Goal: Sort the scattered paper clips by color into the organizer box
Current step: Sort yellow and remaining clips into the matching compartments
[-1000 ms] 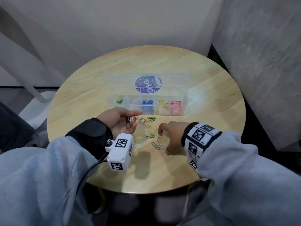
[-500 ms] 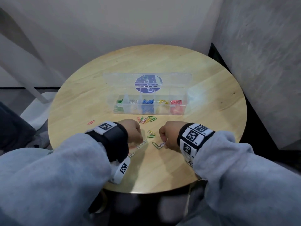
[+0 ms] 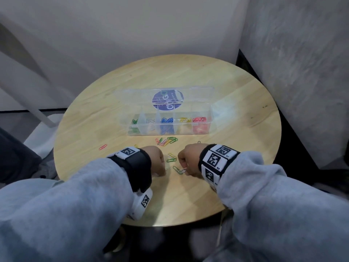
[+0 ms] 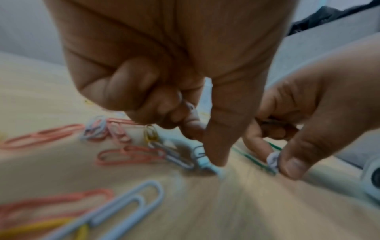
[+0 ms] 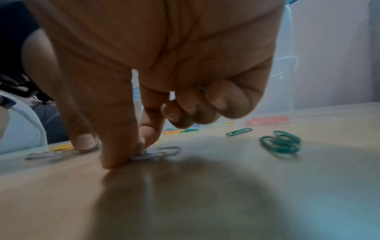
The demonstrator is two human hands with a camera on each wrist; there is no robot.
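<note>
Fingers of my right hand (image 5: 156, 68) curl down to the wooden table (image 3: 188, 201), thumb and forefinger pinching a white paper clip (image 5: 156, 152) that lies flat on it. My left hand (image 4: 164, 68) is curled too, thumb and forefinger tips closing on another white clip (image 4: 202, 153) amid pink and yellow ones. Between my hands I see green clips (image 3: 171, 159); beyond them a mixed cluster (image 3: 166, 141), then the clear organizer box (image 3: 209, 114), lid open, colours in separate compartments.
</note>
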